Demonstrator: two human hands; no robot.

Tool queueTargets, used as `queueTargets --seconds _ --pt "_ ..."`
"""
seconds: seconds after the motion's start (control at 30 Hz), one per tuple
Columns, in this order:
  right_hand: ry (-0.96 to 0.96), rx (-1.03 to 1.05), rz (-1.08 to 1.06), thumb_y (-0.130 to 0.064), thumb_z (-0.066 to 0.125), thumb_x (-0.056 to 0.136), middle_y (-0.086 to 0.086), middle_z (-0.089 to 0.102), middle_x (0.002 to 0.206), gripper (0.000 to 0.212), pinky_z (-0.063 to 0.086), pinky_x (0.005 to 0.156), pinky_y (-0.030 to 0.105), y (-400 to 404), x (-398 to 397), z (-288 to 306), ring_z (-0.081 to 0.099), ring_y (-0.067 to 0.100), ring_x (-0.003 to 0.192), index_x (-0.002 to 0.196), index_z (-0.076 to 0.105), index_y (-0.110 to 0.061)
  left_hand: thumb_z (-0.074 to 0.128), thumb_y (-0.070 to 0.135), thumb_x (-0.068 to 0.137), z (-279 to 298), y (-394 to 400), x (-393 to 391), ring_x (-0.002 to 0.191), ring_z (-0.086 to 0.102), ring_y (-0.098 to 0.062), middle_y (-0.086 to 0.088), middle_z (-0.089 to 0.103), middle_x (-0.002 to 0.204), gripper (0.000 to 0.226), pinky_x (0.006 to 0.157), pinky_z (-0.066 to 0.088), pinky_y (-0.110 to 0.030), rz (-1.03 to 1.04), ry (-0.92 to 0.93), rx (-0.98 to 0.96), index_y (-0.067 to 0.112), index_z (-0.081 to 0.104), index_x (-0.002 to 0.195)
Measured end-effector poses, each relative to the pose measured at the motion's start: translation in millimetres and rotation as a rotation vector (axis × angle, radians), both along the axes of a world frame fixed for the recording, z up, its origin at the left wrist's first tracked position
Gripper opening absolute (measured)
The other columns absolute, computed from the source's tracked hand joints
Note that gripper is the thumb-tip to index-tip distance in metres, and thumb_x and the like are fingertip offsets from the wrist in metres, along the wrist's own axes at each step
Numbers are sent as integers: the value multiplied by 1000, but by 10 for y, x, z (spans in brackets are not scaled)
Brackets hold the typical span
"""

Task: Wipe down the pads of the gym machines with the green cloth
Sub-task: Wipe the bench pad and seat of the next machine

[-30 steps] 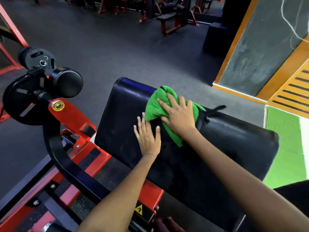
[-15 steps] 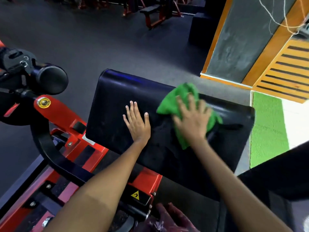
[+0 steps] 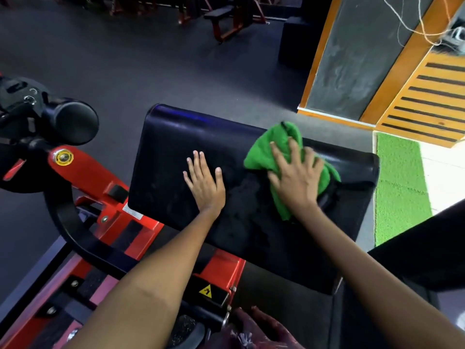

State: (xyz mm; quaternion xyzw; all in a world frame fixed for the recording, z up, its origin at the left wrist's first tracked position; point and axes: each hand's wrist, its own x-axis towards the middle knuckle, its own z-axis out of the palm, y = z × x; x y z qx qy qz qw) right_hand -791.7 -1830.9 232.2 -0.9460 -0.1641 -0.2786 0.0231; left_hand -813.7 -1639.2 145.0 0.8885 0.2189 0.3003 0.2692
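Reaching forward from the bottom edge, two bare forearms stretch over a gym machine. Nearest the viewer, a red steel frame (image 3: 221, 270) carries a small yellow warning sticker (image 3: 205, 291) on a black plate. Above it sits a wide black pad (image 3: 163, 157), tilted up and away from the viewer.

The left hand (image 3: 205, 181) lies flat on the middle of the pad, palm down, fingers straight and close together, thumb out to the side, holding nothing. Just to its right, the right hand (image 3: 297, 178) presses down on a crumpled green cloth (image 3: 270, 149) with fingers spread apart and nearly straight. The cloth lies on the right part of the pad, reaching close to its top edge, bunched under and around the palm. The right hand is slightly blurred.

To the left of the pad, a black roller pad (image 3: 73, 123) stands on a curved black arm, beside a red bracket with a brass-coloured bolt (image 3: 64, 156).

Beyond lies dark rubber flooring (image 3: 125, 59), with a red-framed bench (image 3: 226, 18) far off. At the right are a strip of green artificial turf (image 3: 400, 187) and an orange-trimmed wall (image 3: 377, 54).
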Motion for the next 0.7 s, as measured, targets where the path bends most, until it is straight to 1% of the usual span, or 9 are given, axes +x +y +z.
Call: queueTargets --seconds 0.1,0.2,0.27,0.37,0.43,0.47,0.53,0.6,0.7 --pt "-6 -160 131 -52 79 57 8 55 135 85 45 87 49 204 -341 -367 39 34 112 135 52 -32 23 43 95 -18 28 13 145 17 -29 -11 23 156 65 114 12 -51 -4 -19 -5 6 26 148" --pt "-62 -308 384 -53 83 50 7 52 139 96 36 88 48 -65 -605 -697 40 34 113 137 46 -33 24 43 94 -23 36 19 145 17 -30 -11 24 156 66 115 12 -51 -8 -29 -14 5 27 148" --pt "-73 -368 484 -52 84 48 6 54 138 101 34 86 45 -347 -582 -678 41 33 110 137 39 -33 24 43 94 -16 29 9 146 15 -29 -10 23 156 65 115 10 -50 -12 -24 -18 6 26 148" --pt "-96 -294 370 -49 82 55 10 54 135 94 42 82 45 -612 -353 -426 41 34 107 136 38 -34 23 44 95 4 18 -2 146 14 -28 -9 21 157 66 116 9 -49 -10 -16 -17 7 25 149" --pt "-110 -155 216 -48 69 69 12 51 136 75 43 83 49 -559 -212 -248 39 35 108 137 42 -33 21 45 94 7 23 -2 146 12 -28 -9 20 158 67 116 7 -48 -13 3 -16 7 23 149" --pt "-93 -95 135 -48 63 71 13 51 136 70 44 83 50 -468 -190 -187 39 36 108 137 45 -33 20 45 94 1 14 -2 146 12 -28 -9 19 158 67 116 7 -48 -11 12 -11 7 22 150" --pt "-14 -46 49 -48 67 69 13 52 136 70 44 84 52 -205 -240 -183 43 37 109 135 51 -31 18 45 93 5 12 5 146 13 -29 -9 19 158 68 116 8 -49 -3 23 9 7 22 149" --pt "30 -97 89 -50 77 61 10 54 135 78 46 85 50 -2 -438 -343 46 36 110 134 53 -32 17 46 92 4 10 19 146 13 -30 -10 19 157 70 115 10 -52 -4 18 15 5 22 149" --pt "-12 -288 348 -52 82 52 7 53 137 90 45 85 47 -127 -789 -739 41 34 112 134 51 -33 17 47 90 50 7 -4 147 9 -30 -10 15 158 73 116 6 -55 -24 11 -44 5 20 149"
